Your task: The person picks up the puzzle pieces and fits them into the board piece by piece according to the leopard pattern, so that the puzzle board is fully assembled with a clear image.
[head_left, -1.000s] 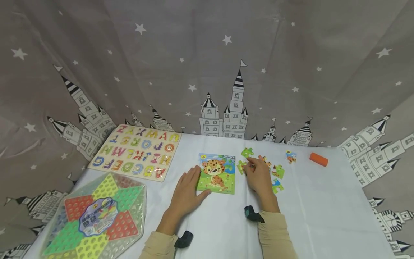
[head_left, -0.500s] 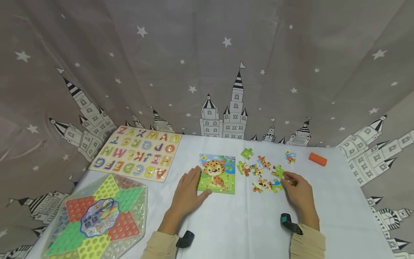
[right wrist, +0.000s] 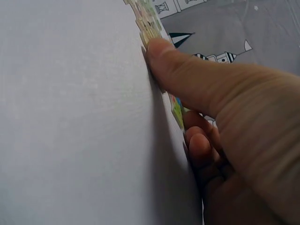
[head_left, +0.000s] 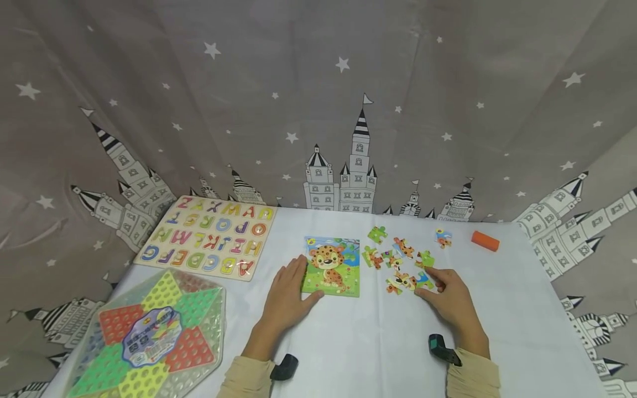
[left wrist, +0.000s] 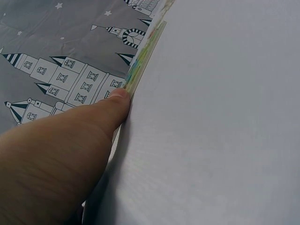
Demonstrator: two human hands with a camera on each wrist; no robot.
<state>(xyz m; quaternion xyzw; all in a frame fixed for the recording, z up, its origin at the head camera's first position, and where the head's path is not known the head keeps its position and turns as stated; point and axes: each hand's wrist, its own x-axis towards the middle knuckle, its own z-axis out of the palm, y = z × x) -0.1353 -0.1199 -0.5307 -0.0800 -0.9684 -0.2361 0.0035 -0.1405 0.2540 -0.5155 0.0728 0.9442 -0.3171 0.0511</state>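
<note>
A square board with a spotted leopard cub picture (head_left: 330, 273) lies flat on the white table. My left hand (head_left: 286, 296) rests at its left edge with fingers extended, the thumb tip (left wrist: 121, 93) at its near edge. To the right of the board several jigsaw puzzle pieces are spread, among them a green one (head_left: 377, 234) and a spotted orange one (head_left: 403, 247). At the right side of this group my right hand (head_left: 452, 298) pinches a blue-and-green puzzle piece (head_left: 423, 279) between thumb and fingers. In the right wrist view the thumb (right wrist: 161, 51) overlaps the pieces' edges.
An alphabet board (head_left: 206, 237) lies at the back left. In front of it is a hexagonal game board with a coloured star (head_left: 149, 337). An orange cylinder (head_left: 485, 241) and a single puzzle piece (head_left: 443, 238) lie at the back right. A grey curtain (head_left: 278, 83) hangs behind.
My right hand has moved from the left side of the pieces to the right side, and its thumb has now closed in at the blue-and-green puzzle piece. The left hand stays at the board.
</note>
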